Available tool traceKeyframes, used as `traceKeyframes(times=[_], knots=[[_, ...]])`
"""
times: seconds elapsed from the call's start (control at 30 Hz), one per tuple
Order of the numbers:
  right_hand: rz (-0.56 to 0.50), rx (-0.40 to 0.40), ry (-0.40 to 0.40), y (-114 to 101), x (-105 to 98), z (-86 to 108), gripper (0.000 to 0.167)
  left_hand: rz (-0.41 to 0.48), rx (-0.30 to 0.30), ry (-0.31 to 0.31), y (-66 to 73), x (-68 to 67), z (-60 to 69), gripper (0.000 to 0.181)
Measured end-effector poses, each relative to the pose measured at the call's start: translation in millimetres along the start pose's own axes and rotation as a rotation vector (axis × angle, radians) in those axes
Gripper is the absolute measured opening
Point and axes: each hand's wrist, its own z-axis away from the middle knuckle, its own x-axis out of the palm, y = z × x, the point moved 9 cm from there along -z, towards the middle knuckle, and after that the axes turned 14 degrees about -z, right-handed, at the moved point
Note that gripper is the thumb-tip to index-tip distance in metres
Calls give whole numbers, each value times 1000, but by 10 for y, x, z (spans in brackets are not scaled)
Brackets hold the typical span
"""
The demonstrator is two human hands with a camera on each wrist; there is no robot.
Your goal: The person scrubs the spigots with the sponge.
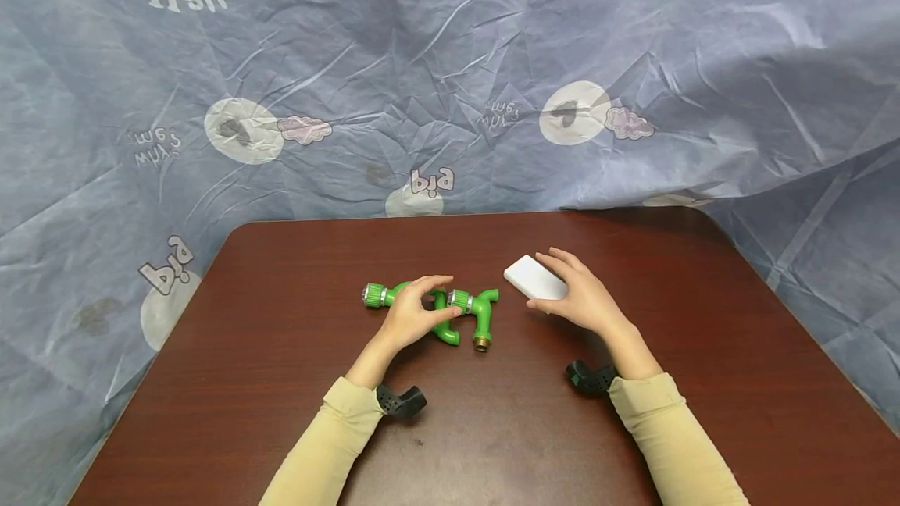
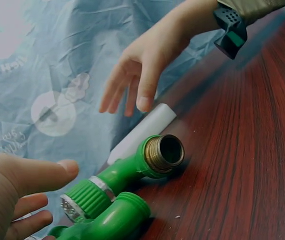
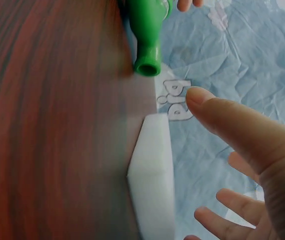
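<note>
Two green plastic taps lie side by side on the table. The right tap (image 1: pixel 481 308) has a brass threaded end, seen closely in the left wrist view as a threaded brass ring (image 2: pixel 165 152). The other tap (image 1: pixel 376 295) is partly hidden behind my left hand (image 1: pixel 410 314). That hand hovers over the taps with thumb and fingers spread, gripping nothing. To the right lies a white rectangular block (image 1: pixel 532 278). Over its right end hovers my right hand (image 1: pixel 585 299), thumb and fingers apart on either side; in the right wrist view the block (image 3: pixel 155 180) sits below the thumb.
The dark red-brown wooden table (image 1: pixel 506 428) has rounded far corners. Behind it hangs a wrinkled blue-grey printed cloth (image 1: pixel 450 100). Each wrist wears a black strap mount, the left mount (image 1: pixel 402 402) and the right mount (image 1: pixel 589 378), below cream sleeves.
</note>
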Motion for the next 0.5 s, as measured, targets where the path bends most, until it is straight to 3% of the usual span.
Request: traceKeyframes(times=[0.23,0.5], knots=[[-78,37,14,196,15,40,83,-46,-60,-33,-64,81,0,52],[-125,102,16,415,52,89,81,-177,-11,-43,-41,127,-7,53]])
